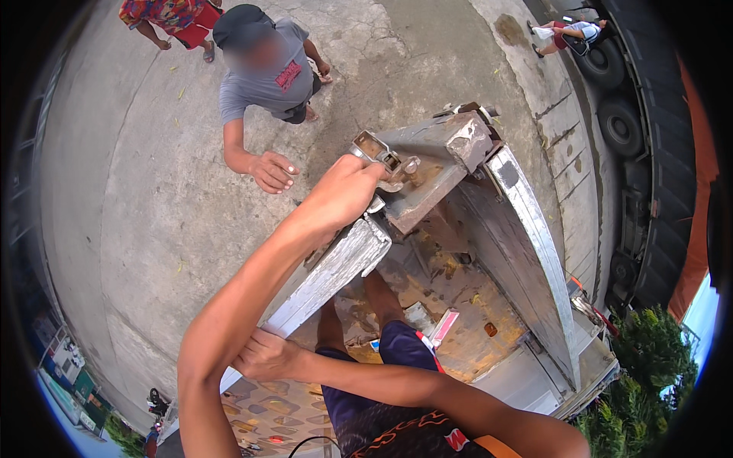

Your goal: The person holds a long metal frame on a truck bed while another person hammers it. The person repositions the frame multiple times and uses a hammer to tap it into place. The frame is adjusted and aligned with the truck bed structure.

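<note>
My left hand (350,187) grips a metal latch fitting (393,164) at the upper end of a weathered silver metal panel (343,256), its fingers partly hidden. Lower down, my right hand (263,353) holds the panel's edge, with my right arm crossing beneath my left. A rusty grey corner bracket (424,191) joins that end to a second curved silver-edged panel (538,252) at the right. Between the panels, my bare legs stand on a rusty metal floor (481,320) with some small boxes (443,327) on it.
A co-worker in a grey shirt (259,76) has a hand (271,172) out close beyond the left panel. Another person in red shorts (179,23) stands behind. A seated person (584,34) is by a large vehicle's tyres (618,126) at right, along the concrete pavement (137,198).
</note>
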Available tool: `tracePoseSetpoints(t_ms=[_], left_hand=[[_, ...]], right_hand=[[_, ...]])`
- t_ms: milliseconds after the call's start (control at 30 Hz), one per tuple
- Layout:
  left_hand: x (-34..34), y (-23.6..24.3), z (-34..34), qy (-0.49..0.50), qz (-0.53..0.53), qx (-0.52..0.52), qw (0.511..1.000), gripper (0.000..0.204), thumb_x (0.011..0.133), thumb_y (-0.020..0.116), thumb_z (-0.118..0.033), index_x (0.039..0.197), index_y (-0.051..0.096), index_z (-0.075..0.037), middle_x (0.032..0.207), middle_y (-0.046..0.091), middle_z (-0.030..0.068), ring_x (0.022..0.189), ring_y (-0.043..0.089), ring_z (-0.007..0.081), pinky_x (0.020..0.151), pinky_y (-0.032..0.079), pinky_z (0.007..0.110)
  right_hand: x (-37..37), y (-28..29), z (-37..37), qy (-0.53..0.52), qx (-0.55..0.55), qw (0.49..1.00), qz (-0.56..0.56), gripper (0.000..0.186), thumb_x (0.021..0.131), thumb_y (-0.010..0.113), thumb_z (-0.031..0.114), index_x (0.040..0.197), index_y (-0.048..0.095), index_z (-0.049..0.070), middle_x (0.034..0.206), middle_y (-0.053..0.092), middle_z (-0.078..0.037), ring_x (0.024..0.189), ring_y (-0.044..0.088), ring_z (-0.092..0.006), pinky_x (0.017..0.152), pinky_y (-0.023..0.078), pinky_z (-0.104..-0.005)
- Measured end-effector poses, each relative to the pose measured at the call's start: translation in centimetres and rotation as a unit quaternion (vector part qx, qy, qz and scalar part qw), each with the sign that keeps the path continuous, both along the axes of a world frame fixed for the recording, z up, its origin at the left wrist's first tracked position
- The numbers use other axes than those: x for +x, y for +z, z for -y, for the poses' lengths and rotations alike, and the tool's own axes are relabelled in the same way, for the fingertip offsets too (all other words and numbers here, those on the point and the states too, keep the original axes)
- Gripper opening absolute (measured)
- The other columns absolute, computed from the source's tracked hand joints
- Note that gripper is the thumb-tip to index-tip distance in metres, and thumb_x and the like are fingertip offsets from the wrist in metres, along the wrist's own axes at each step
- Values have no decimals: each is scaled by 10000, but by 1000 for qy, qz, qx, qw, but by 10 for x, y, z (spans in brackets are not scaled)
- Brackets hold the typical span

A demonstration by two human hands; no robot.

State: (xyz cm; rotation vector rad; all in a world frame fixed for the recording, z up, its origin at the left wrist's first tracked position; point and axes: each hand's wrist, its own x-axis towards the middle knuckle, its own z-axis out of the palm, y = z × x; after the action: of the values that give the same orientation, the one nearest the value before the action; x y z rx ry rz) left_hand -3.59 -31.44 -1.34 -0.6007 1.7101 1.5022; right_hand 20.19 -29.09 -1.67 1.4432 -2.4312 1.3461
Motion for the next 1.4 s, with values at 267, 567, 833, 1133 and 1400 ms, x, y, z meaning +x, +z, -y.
tracePoseSetpoints(t_ms=[267, 567, 833, 1133, 1400], left_hand=[[0, -6, -2, 4, -74, -2, 997, 429, 972, 478, -209, 1151, 716, 100, 1114, 747, 212, 1088, 665, 264, 1004, 464, 334], [12, -31, 15, -19, -73, 104, 992, 418, 1066, 429, -221, 1290, 674, 33, 1354, 646, 155, 1293, 547, 255, 1153, 364, 349], [38, -53, 26, 19, -151, 168, 974, 491, 1087, 492, -388, 1412, 600, -36, 1414, 569, 129, 1342, 498, 265, 1188, 310, 394], [72, -44, 55, 77, -132, 193, 969, 514, 1046, 591, -408, 1380, 605, -17, 1396, 560, 136, 1342, 516, 269, 1149, 384, 420], [181, 19, 114, 99, -13, 121, 988, 756, 951, 576, -621, 1372, 603, 7, 1389, 569, 223, 1352, 504, 371, 1171, 337, 488]], right_hand=[[-4, 2, -2, -11, -26, 999, 18, 159, 783, 676, 192, 870, 762, 92, 893, 720, -18, 893, 694, -169, 844, 544, -316], [-7, 9, -12, 82, 44, 995, 32, 240, 806, 613, 201, 939, 727, 37, 907, 688, -73, 923, 649, -218, 845, 500, -340], [-24, 28, -17, 115, 120, 986, 27, 211, 866, 583, 209, 984, 654, 49, 970, 636, -53, 952, 599, -192, 846, 442, -292], [-26, 31, -22, 141, 152, 978, -19, 245, 922, 531, 251, 991, 622, 35, 963, 587, -91, 994, 601, -233, 956, 426, -316], [-27, 36, -30, 209, 147, 967, -8, 331, 976, 520, 279, 1114, 682, 26, 1152, 688, -92, 1089, 650, -214, 1036, 447, -338]])
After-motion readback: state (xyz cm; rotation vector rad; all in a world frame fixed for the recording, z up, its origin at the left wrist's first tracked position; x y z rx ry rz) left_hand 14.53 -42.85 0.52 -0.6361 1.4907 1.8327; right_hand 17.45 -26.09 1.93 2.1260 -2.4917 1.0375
